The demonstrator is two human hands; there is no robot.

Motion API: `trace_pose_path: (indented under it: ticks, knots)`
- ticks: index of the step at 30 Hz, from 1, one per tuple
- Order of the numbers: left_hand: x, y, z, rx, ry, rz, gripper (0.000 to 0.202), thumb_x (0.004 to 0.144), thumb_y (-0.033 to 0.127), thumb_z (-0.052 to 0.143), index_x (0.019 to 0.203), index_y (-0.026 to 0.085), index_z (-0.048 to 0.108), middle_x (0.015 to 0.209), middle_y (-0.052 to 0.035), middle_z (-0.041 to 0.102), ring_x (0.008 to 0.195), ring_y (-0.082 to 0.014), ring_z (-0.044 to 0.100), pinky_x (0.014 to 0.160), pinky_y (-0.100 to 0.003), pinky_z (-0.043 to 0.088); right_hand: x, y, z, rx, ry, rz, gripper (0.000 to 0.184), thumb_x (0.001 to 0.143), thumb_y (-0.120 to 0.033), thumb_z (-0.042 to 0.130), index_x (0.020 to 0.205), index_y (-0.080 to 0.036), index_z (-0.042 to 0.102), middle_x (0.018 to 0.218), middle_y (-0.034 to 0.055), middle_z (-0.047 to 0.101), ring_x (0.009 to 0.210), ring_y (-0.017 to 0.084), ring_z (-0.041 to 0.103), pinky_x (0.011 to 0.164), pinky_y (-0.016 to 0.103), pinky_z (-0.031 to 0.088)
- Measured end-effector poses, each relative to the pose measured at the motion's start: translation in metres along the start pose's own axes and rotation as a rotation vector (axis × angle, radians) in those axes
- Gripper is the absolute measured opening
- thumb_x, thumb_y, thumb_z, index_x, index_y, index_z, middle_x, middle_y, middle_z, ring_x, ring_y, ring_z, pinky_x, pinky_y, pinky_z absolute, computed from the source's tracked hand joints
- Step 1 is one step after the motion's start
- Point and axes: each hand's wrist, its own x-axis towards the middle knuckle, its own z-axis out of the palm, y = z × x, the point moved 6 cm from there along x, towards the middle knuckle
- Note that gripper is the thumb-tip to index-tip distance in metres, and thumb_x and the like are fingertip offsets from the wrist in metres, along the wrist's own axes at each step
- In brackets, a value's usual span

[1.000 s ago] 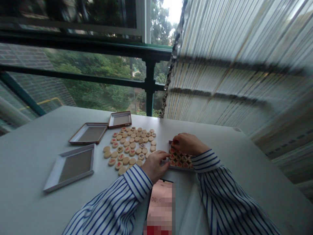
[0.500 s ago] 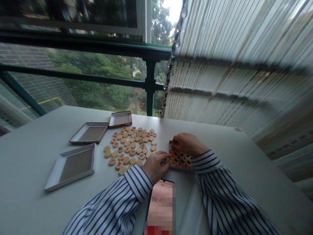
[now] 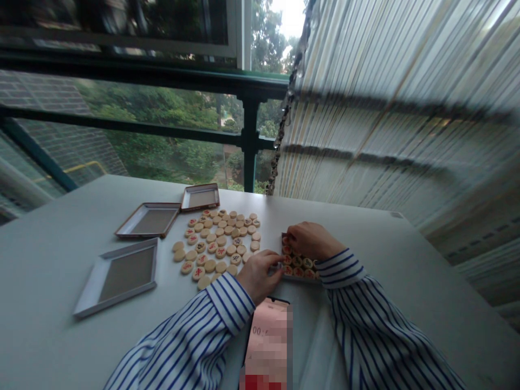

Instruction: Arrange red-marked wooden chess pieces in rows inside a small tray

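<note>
A small tray [image 3: 293,277] packed with round wooden chess pieces sits on the white table [image 3: 52,265]. My right hand [image 3: 311,240] rests over the tray's far left corner, fingers curled down onto a piece there. My left hand [image 3: 259,273] lies at the tray's left edge, fingers bent and pressed against it. Several loose wooden pieces [image 3: 219,242], some with red or black characters, are spread on the table just left of my left hand.
Two brown-rimmed lids or trays [image 3: 147,220] [image 3: 200,197] lie at the far side, and a white-rimmed one [image 3: 117,276] lies nearer left. A phone [image 3: 267,341] stands below my hands. A window railing and a ribbed blind close off the back and right.
Both hands stay at the tray. The right hand's fingers have shifted slightly at its far left corner; the view has barely moved.
</note>
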Motion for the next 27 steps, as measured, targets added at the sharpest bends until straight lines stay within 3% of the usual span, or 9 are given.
trace_pose_path:
  ticks: [9,27]
  knots:
    - [-0.0002,-0.001,0.0003,-0.01,-0.008,0.002,0.023,0.07,0.014,0.057,0.091,0.011,0.067,0.088,-0.0092,0.067,0.081,-0.0167,0.062,0.075,-0.027,0.05,-0.0011,0.0029,-0.0001,0.022,-0.069,0.024,0.034,0.085,-0.035,0.036,0.093,-0.018,0.064,0.093,0.0131,0.065,0.082,0.02,0.061,0.065,0.027,0.039]
    - [-0.0005,-0.0011,0.0011,0.016,-0.004,0.014,0.022,0.071,0.014,0.057,0.09,0.013,0.067,0.086,-0.008,0.067,0.079,-0.016,0.062,0.072,-0.026,0.05,-0.0001,0.0017,0.0023,0.046,-0.028,-0.016,0.028,0.083,-0.03,0.039,0.092,-0.023,0.064,0.089,0.0087,0.067,0.082,0.021,0.061,0.063,0.028,0.04]
